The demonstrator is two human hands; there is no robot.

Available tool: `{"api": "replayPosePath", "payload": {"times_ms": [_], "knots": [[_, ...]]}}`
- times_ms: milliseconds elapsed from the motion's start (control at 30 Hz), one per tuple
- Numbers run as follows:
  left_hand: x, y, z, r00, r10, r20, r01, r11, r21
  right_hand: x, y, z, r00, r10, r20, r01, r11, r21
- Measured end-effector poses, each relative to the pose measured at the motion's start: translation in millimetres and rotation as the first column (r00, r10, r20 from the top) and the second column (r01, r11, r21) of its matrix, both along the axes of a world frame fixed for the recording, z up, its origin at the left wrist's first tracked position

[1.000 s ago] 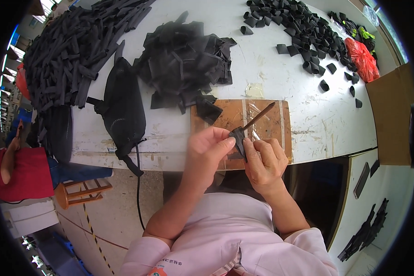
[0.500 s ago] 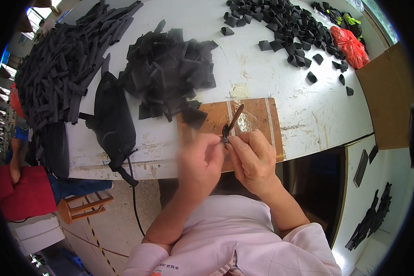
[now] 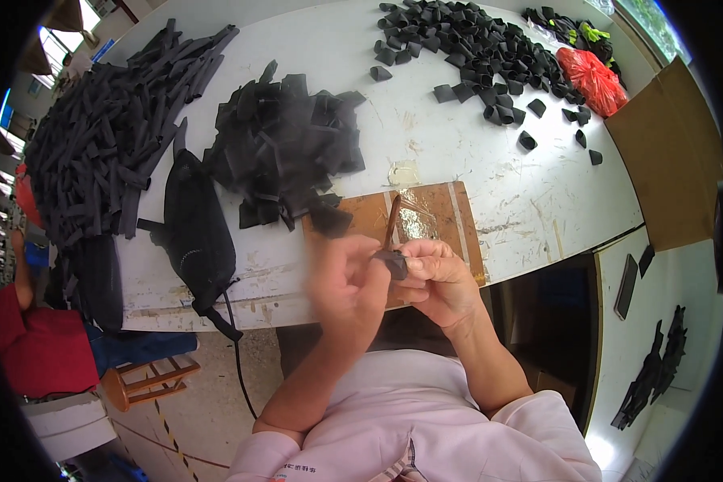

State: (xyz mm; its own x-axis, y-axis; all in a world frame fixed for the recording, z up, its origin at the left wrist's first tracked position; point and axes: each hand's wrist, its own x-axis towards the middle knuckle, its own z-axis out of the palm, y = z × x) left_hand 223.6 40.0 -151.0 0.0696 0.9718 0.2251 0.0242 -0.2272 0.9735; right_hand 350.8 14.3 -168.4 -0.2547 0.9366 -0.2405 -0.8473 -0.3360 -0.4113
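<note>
Both my hands meet over the near edge of the table. Between them is a small dark piece of fabric (image 3: 394, 262), folded or curled. My right hand (image 3: 442, 285) pinches its right side between thumb and fingers. My left hand (image 3: 349, 285), smeared by motion, is closed at its left side. A slim brown stick (image 3: 393, 221) points up and away just beyond the piece; which fingers hold it, if any, is hidden. Under it lies a brown board (image 3: 450, 217) with pale strips and a shiny wet-looking patch. A flat black piece (image 3: 329, 221) overlaps the board's left edge.
Flat black pieces (image 3: 289, 145) are heaped beyond my left hand, long black strips (image 3: 104, 136) farther left. A black bag-like item (image 3: 197, 233) with a cord lies between. Curled black loops (image 3: 490, 56), a red plastic bag (image 3: 590, 80) and cardboard (image 3: 667, 161) are far right. A person in red sits left.
The dark piece has turned so more of its surface shows between my hands. The stick now stands more upright and farther left. The whole view has shifted slightly.
</note>
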Motion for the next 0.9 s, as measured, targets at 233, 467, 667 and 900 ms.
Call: {"api": "replayPosePath", "payload": {"times_ms": [233, 467, 667, 900], "knots": [[-15.9, 36.0, 33.6, 0.131, -0.065, 0.989, 0.862, 0.500, -0.081, -0.9, 20.7, 73.8, 0.816, -0.157, 0.557, -0.004, 0.961, 0.276], [-13.2, 43.9, 35.2, 0.533, -0.129, 0.836, 0.673, 0.664, -0.327, 15.1, 50.3, 45.1, 0.844, 0.002, 0.537, -0.154, 0.959, 0.239], [-0.6, 33.8, 48.3, 0.916, -0.226, 0.331, 0.262, 0.963, -0.066, 9.1, 43.0, 64.8, 0.527, -0.266, 0.807, -0.100, 0.924, 0.370], [-7.1, 42.5, 44.7, 0.669, -0.299, 0.681, 0.502, 0.857, -0.117, 8.5, 48.3, 57.2, 0.685, -0.203, 0.700, -0.107, 0.922, 0.372]]}}
